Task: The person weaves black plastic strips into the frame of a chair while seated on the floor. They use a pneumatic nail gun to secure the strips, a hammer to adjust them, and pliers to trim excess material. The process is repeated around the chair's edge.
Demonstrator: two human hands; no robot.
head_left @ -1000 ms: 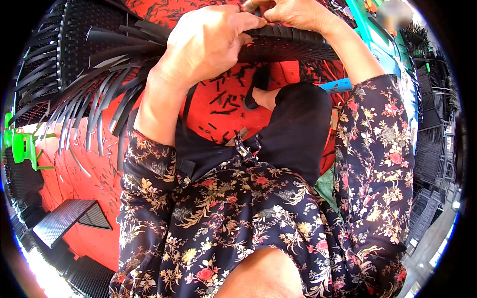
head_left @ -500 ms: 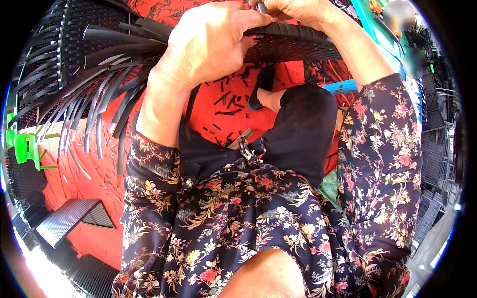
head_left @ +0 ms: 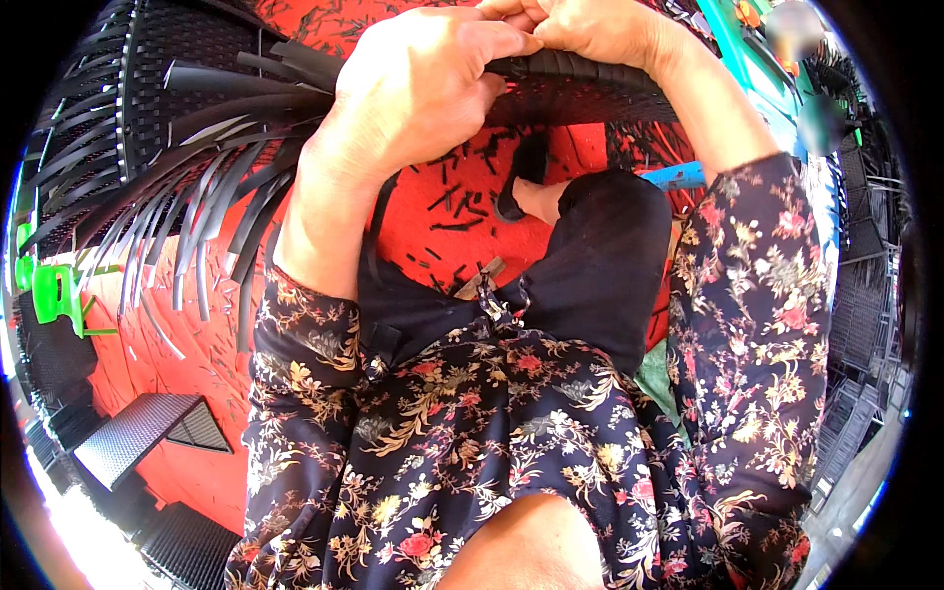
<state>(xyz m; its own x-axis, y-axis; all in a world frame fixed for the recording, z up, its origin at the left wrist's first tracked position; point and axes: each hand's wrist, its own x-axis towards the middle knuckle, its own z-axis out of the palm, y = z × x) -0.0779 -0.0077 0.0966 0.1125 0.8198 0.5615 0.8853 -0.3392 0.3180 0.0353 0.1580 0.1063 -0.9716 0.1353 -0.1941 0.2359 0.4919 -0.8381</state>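
Observation:
Across the top centre runs the wrapped rim (head_left: 580,71) of a black woven panel, its weave falling away below. My left hand (head_left: 423,87) is closed over the left part of this rim, thumb and fingers bent around it. Just right of it, my right hand (head_left: 595,29) has its fingers pinched together on top of the rim, touching the left fingertips. Whatever the right fingers hold is hidden behind them. Long loose black plastic strips (head_left: 211,182) fan out to the left of my left wrist, hanging down over the floor.
Black woven furniture (head_left: 187,59) stands at the upper left, with a green stool (head_left: 59,295) below it. A small grey woven table (head_left: 133,438) sits lower left. Short black scraps litter the red floor (head_left: 433,221). Dark woven pieces (head_left: 860,305) are stacked along the right.
The dark flat piece that stuck up between my right fingers is out of sight. My right fingers have closed in toward the left ones; the left hand keeps nearly the same place.

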